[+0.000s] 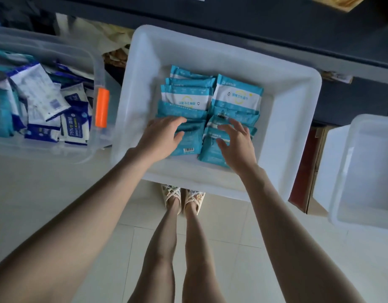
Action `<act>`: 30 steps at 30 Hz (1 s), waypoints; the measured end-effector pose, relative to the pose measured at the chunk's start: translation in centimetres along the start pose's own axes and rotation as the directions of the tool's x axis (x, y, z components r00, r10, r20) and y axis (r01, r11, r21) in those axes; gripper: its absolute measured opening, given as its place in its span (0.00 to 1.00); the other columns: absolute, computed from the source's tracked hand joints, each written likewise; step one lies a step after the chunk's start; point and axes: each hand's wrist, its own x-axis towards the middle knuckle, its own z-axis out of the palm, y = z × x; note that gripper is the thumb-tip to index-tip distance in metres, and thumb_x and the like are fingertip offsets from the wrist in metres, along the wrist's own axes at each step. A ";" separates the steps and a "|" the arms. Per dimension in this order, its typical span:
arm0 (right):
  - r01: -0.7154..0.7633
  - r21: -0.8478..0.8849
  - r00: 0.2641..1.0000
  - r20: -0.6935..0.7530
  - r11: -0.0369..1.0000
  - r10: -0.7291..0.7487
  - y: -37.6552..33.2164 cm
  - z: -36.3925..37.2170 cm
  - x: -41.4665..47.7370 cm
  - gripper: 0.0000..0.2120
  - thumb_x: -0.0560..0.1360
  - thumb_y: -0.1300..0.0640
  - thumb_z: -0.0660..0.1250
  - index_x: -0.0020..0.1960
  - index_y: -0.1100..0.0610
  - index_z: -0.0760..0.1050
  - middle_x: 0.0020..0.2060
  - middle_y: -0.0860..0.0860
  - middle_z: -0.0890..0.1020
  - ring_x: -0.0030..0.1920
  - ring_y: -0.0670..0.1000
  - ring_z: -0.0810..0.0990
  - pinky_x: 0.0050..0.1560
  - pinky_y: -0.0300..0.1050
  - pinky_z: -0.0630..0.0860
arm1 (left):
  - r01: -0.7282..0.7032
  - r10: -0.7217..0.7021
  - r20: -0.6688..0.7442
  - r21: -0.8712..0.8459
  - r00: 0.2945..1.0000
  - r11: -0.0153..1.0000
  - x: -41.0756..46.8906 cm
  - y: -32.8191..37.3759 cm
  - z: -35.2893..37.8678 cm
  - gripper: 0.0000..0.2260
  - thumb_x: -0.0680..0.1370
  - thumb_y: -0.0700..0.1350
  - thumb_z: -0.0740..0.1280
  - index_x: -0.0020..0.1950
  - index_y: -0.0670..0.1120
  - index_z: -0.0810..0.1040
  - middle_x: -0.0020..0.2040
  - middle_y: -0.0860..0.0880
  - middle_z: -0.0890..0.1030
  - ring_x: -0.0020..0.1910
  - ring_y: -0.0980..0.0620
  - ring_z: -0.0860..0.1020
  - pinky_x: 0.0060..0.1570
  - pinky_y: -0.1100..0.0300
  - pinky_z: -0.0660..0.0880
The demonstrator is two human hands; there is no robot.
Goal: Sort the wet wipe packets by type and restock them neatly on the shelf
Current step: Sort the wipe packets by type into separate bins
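The left hand (162,138) lies flat on the left row of teal wet wipe packets (186,108), fingers nearly straight and close together across the packet tops, thumb against the nearest packet; it clasps nothing. Just to its right, the right hand (238,145) is spread wide over the second row, fingers splayed and lightly bent, holding nothing; whether the tips touch the packets I cannot tell. Both rows lie overlapped like shingles, side by side, inside a white plastic tub (298,101). The farthest packets show white faces with a yellow ring and print, and the one under the left palm shows a barcode (188,149). Past the tub wall, left of the left hand, a clear storage box (86,154) with an orange latch (102,108) holds a jumble of blue-and-white packets (75,127), one marked 75%. Right of the right hand stands a second white tub (341,149), with a brown cardboard box (306,171) between. Beyond the fingers runs a dark cabinet (254,29). Below the wrists, slippers (182,197) stand on pale floor tiles (232,248).
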 end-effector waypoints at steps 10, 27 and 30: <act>0.117 0.159 0.992 -0.057 0.980 -0.109 -12.6 -0.9 -2.0 0.11 0.77 0.60 0.63 0.58 0.59 0.77 0.53 0.55 0.83 0.52 0.56 0.81 0.53 0.52 0.77 | 0.068 -0.144 -0.213 -0.326 0.966 0.943 -6.7 -3.8 -8.1 0.10 0.78 0.40 0.65 0.58 0.41 0.78 0.48 0.44 0.82 0.46 0.48 0.80 0.49 0.53 0.77; -0.098 0.307 0.995 0.031 0.946 0.094 -36.3 18.4 1.1 0.09 0.76 0.64 0.63 0.51 0.60 0.80 0.45 0.58 0.84 0.47 0.57 0.82 0.52 0.56 0.78 | 0.310 -0.390 -0.060 -0.501 0.919 0.808 -14.1 -32.2 -15.8 0.06 0.77 0.37 0.67 0.52 0.39 0.79 0.43 0.46 0.82 0.41 0.50 0.79 0.48 0.57 0.76; -0.203 0.338 0.979 0.055 0.919 0.196 -37.2 20.8 2.7 0.10 0.75 0.64 0.62 0.53 0.60 0.80 0.47 0.56 0.84 0.49 0.55 0.82 0.52 0.46 0.77 | 0.346 -0.419 -0.026 -0.521 0.907 0.781 -12.9 -34.7 -15.4 0.07 0.77 0.37 0.66 0.54 0.38 0.78 0.45 0.45 0.81 0.43 0.51 0.78 0.47 0.61 0.74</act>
